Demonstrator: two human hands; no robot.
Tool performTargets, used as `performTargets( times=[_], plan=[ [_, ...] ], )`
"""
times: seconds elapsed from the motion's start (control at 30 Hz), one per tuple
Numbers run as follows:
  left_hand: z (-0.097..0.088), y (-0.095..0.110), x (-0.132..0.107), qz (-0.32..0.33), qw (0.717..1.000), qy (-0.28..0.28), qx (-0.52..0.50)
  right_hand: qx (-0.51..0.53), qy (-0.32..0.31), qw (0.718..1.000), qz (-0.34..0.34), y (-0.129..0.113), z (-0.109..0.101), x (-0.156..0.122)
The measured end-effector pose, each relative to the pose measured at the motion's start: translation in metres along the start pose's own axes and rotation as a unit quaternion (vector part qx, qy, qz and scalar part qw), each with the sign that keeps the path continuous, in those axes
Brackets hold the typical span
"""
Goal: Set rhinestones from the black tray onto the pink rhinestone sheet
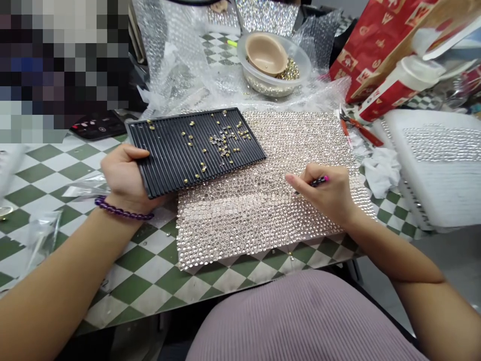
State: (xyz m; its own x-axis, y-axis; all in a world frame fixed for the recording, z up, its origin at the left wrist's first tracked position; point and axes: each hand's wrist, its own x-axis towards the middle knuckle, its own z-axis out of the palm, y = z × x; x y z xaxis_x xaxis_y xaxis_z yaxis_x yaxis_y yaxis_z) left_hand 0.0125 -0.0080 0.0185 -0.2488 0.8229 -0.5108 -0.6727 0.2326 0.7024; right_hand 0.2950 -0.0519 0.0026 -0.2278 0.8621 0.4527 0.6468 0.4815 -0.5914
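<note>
My left hand (126,173) grips the left end of a black ridged tray (169,155), thumb on top and the other fingers hidden below. Loose gold-backed rhinestones (224,143) lie scattered on the tray, thickest toward its right side. Under the tray's right part spreads a sheet covered in rhinestones (233,235), with a paler band across its middle. Over the sheet's right half, my right hand (326,193) is closed around a thin dark pen-like tool (318,181) with a pink end. The tool's tip points down toward the sheet; whether it touches cannot be made out.
Behind the sheet stands a clear bowl (259,82) of rhinestones with a beige bowl (266,52) in it. Bubble wrap (180,65) lies around. To the right are orange-handled pliers (363,129), a crumpled tissue (381,168), a red-and-white cup (400,87) and a white foam-like stack (443,185).
</note>
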Motion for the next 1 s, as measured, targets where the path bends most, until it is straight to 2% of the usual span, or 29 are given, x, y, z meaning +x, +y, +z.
performTargets(
  times=[0.1,0.27,0.47,0.6,0.7,0.87,1.0],
  plan=[
    [-0.0007,-0.0001,0.0011,0.012,1.0,-0.015,-0.005,-0.013,0.005,1.0,-0.016,0.0003,0.001,0.0004],
    [0.0001,-0.0002,-0.0009,-0.002,1.0,-0.025,-0.015,-0.025,-0.001,0.999,-0.037,-0.0003,0.0025,-0.0007],
    [0.006,-0.0002,-0.0066,0.01,0.999,-0.027,-0.04,-0.072,0.008,0.992,-0.102,-0.0004,0.005,-0.0039],
    [0.0015,-0.0003,-0.0022,0.007,0.998,-0.054,-0.039,-0.091,0.01,0.988,-0.122,0.0017,0.0056,-0.0057],
    [-0.002,-0.0003,0.0014,0.006,0.997,-0.071,-0.034,-0.083,0.011,0.988,-0.127,0.0028,0.0047,-0.0073],
    [-0.0015,-0.0017,0.0024,0.019,0.997,-0.062,-0.037,-0.016,0.028,0.994,-0.104,0.0009,0.0033,-0.0078],
    [-0.0022,-0.0026,0.0031,0.023,0.996,-0.076,-0.027,0.001,0.002,0.997,-0.081,0.0006,0.0058,-0.0072]
  ],
)
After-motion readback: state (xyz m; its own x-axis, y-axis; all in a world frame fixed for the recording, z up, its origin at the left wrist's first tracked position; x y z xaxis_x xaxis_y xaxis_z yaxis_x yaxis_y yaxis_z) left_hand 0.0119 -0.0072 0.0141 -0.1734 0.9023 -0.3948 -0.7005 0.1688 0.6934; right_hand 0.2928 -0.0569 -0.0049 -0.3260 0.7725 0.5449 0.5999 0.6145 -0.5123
